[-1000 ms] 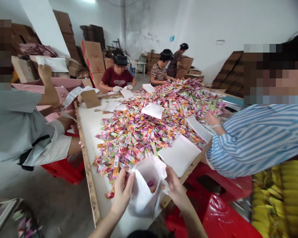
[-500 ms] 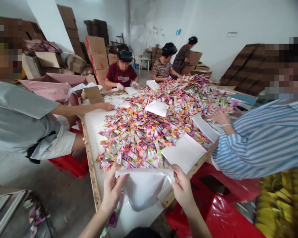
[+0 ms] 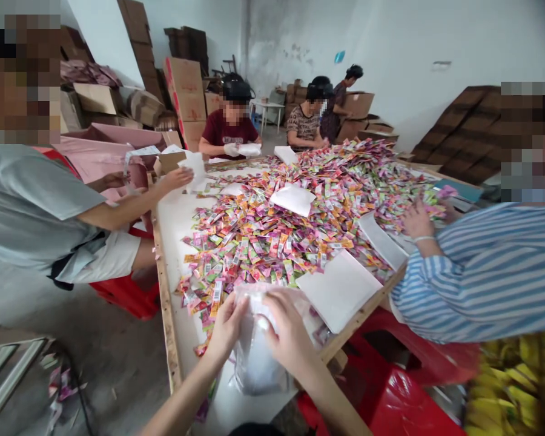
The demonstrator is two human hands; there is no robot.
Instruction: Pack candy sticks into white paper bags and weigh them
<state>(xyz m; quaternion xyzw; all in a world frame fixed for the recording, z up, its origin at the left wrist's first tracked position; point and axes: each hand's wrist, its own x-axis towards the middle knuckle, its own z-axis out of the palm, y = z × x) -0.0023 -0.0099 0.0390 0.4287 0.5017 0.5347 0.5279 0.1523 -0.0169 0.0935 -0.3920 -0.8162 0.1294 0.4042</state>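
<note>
A filled, whitish plastic bag [image 3: 261,360] hangs upright over the near corner of the table, its top bunched between my hands. My left hand [image 3: 229,321] pinches the left side of the bag's top edge. On the right side, my right hand [image 3: 284,324] has its fingers bent over the top of the same bag. What the bag contains cannot be made out through the cloudy plastic. Just beyond my hands lies a wide heap of small colourful packets [image 3: 272,242]. A stack of white sheets or bags [image 3: 338,287] rests to the right of my hands.
A wooden rim [image 3: 165,315] edges the white table. More white bags [image 3: 293,198] lie on the heap. Co-workers sit left, right and at the far side; the left one holds a white bag [image 3: 195,171]. Red stools [image 3: 411,393] and a yellow sack [image 3: 508,381] stand at right.
My hands have come together from the two ends of the bag's stretched opening, bunching its top. The left co-worker's hand has lifted a white bag. My view has shifted slightly left.
</note>
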